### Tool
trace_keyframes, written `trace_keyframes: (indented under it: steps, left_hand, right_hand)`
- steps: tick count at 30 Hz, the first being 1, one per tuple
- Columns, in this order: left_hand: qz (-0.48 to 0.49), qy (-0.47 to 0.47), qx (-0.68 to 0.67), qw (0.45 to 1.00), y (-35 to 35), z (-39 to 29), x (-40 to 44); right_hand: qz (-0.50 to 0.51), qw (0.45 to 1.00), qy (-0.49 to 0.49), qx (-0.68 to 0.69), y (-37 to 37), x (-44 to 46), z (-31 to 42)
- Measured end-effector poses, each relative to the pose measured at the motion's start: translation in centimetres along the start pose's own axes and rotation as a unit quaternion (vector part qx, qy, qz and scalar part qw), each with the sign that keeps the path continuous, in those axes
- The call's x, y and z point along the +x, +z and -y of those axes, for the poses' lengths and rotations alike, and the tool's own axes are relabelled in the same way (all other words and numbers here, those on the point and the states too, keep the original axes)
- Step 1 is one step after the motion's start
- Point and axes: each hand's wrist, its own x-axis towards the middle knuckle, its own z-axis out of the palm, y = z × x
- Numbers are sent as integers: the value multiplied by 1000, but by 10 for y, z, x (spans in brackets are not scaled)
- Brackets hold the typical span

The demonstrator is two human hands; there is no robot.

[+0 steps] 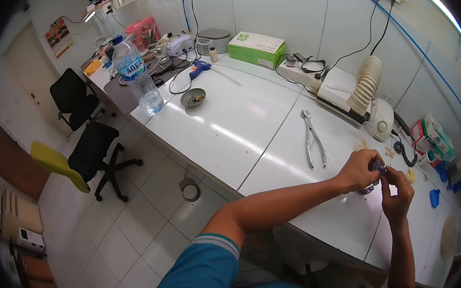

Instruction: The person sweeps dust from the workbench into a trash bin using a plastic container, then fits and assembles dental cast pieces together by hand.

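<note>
My left hand (358,170) is closed around a small dark bluish-purple piece (375,165), mostly hidden by the fingers. My right hand (398,196) pinches at the right side of that piece, thumb and fingertips together; what lies between them is too small to make out. Just under my hands, another dark purple piece (367,190) shows on the white table (323,196). Left of my hands lie metal pliers (310,137) with long handles spread slightly apart. Small pale yellowish bits (389,152) are scattered beyond my hands.
A water bottle (138,78), a small grey bowl (193,97) and a blue glue gun (199,68) stand or lie farther left. At the back are a green-white box (257,49) and a machine with a ribbed hose (365,85). Blue pieces (435,198) lie at right.
</note>
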Motion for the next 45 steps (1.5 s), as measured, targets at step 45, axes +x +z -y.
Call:
trace_keyframes:
  steps: [45]
  left_hand:
    - [-13, 50, 104, 993, 19, -4, -19]
  right_hand:
    - [5, 903, 281, 324, 7, -39, -12]
